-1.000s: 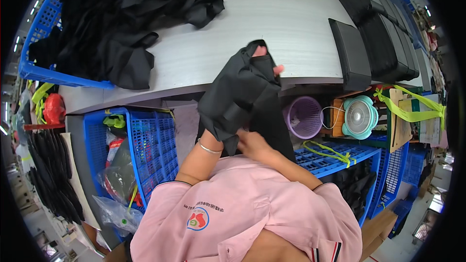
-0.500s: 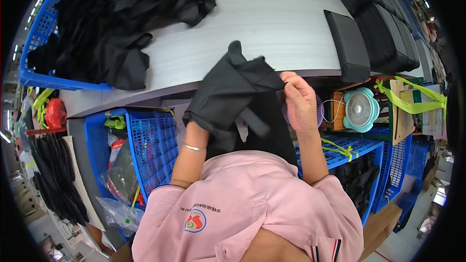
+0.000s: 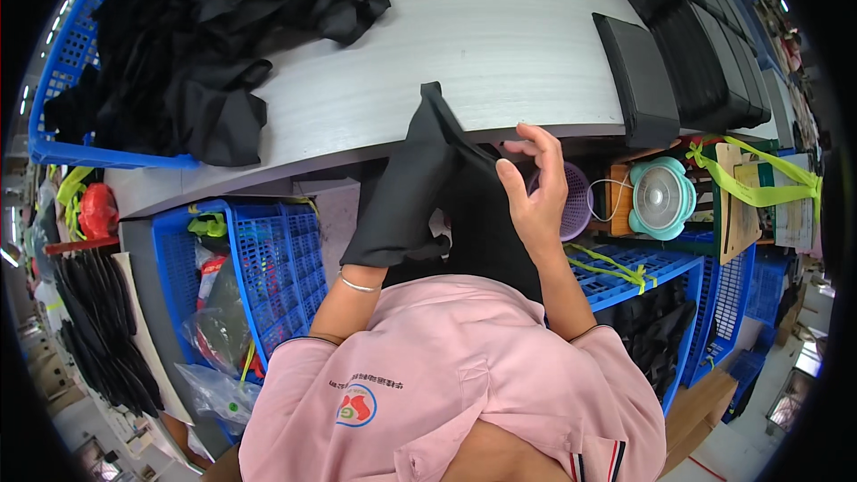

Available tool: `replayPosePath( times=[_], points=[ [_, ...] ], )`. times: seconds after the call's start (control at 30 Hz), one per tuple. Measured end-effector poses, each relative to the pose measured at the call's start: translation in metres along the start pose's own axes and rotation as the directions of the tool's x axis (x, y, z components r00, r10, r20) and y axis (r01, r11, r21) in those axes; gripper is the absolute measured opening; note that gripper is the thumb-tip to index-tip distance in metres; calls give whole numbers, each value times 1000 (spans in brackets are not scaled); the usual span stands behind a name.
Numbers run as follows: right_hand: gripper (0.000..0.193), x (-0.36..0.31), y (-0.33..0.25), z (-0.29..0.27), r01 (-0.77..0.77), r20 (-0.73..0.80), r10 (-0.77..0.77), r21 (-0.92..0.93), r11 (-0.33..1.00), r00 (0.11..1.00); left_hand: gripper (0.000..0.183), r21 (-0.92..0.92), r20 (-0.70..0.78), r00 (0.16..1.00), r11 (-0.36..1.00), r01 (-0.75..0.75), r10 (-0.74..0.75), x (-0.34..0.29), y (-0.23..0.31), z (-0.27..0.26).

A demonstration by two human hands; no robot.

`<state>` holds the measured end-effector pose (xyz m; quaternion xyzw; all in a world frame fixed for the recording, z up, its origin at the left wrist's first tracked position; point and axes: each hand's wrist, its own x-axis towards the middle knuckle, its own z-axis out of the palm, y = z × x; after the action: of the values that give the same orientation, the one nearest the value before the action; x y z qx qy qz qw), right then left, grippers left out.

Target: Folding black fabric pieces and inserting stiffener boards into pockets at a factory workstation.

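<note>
A piece of black fabric (image 3: 406, 183), sewn like a sleeve or pouch, covers my left hand up to the wrist. My left forearm (image 3: 344, 308), with a silver bangle, runs into its near opening, and the fingers inside are hidden. The far end of the fabric rises to a narrow tip close to the table's front edge. Just right of the fabric is my right hand (image 3: 540, 186), fingers apart and slightly curled, holding nothing. A gap shows between that hand and the cloth.
Loose black fabric pieces (image 3: 192, 62) spill from a blue basket (image 3: 120, 156) onto the grey table (image 3: 482, 36). Folded black pieces (image 3: 638, 80) line the table's right side. Lower down are blue crates (image 3: 277, 259), a purple basket (image 3: 576, 201) and a small turquoise fan (image 3: 662, 198).
My right hand has let go of the fabric's edge and its fingers have spread. The fabric, bunched and wide before, now hangs longer and smoother over my left hand.
</note>
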<state>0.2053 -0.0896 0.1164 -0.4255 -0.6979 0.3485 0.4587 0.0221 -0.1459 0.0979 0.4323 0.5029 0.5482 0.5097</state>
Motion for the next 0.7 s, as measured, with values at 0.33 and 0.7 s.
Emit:
replayPosePath(
  times=[0.33, 0.7],
  points=[
    [13, -3, 2, 14, 81, 180, -50, -171, 982, 982, 48, -10, 135, 991, 1000, 11, -10, -32, -26, 0],
    [20, -3, -13, -23, -541, 538, 166, 678, 498, 827, 46, -30, 247, 969, 1000, 6, 2, -48, -49, -48]
  ],
)
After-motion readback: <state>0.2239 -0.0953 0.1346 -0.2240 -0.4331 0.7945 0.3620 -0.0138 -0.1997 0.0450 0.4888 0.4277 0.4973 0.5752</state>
